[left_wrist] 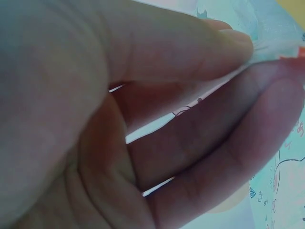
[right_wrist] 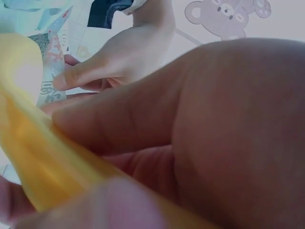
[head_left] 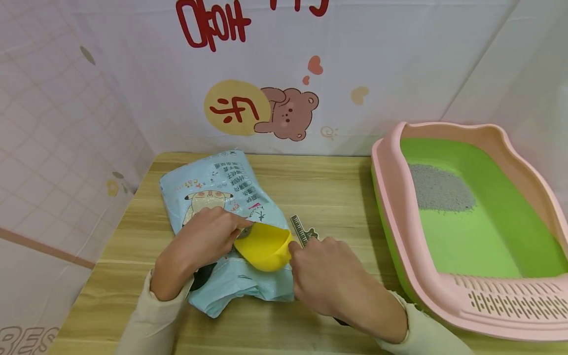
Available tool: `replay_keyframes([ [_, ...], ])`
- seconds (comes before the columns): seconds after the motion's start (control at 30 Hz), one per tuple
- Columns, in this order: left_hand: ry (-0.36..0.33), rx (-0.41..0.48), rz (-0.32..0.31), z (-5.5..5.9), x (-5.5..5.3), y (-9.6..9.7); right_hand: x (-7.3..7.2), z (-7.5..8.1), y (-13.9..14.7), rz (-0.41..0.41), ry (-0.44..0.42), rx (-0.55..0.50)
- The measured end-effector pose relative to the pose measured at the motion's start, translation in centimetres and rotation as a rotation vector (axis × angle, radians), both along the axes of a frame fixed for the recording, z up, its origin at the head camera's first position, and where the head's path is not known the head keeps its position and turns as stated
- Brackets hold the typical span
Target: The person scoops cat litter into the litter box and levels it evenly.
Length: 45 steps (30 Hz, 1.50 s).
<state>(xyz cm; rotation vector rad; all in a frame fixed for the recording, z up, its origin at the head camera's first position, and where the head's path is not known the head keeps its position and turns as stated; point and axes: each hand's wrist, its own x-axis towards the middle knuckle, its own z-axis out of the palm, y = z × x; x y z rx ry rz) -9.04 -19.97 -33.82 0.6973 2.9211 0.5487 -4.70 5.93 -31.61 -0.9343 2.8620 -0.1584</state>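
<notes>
A light blue printed bag (head_left: 222, 170) lies on the wooden table, with grey granules (head_left: 245, 230) showing at its opening. My left hand (head_left: 199, 241) pinches the edge of that opening; in the left wrist view the bag's film (left_wrist: 274, 49) runs between thumb and fingers. My right hand (head_left: 333, 276) grips a yellow scoop (head_left: 266, 251), whose mouth sits in the opening of the bag. Close up in the right wrist view, the scoop (right_wrist: 52, 157) lies between thumb and fingers. How much granulate the scoop holds is hidden.
A pink-rimmed green litter box (head_left: 426, 261) stands at the right, grey litter (head_left: 439, 190) heaped inside. Behind the right hand lies a flat dark-and-light piece with a ruler-like pattern (head_left: 301, 229). A printed white cloth (head_left: 177, 98) hangs behind the table (head_left: 328, 185).
</notes>
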Motion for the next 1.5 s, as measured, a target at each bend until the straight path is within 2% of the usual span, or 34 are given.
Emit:
replay_keyframes([
  [0.37, 0.028, 0.005, -0.02, 0.2, 0.1, -0.1, -0.4, -0.6, -0.5, 0.007, 0.017, -0.025],
  [0.77, 0.035, 0.02, -0.024, 0.1, 0.0, -0.1, -1.3, -3.0, -1.0, 0.031, 0.071, -0.102],
  [0.9, 0.037, 0.03, -0.025, 0.2, 0.0, -0.1, -1.5, -3.8, -0.8, 0.02, 0.003, -0.15],
  [1.2, 0.03, 0.029, -0.024, 0.1, 0.0, -0.1, -2.7, -5.6, 0.6, 0.074, -0.224, -0.294],
  [1.37, 0.014, 0.042, -0.019, 0.1, 0.0, 0.0, -3.2, -6.3, 1.0, 0.068, -0.343, -0.357],
  [1.5, 0.016, 0.038, -0.01, 0.1, 0.0, 0.0, -3.3, -7.0, 0.8, 0.053, -0.362, -0.416],
])
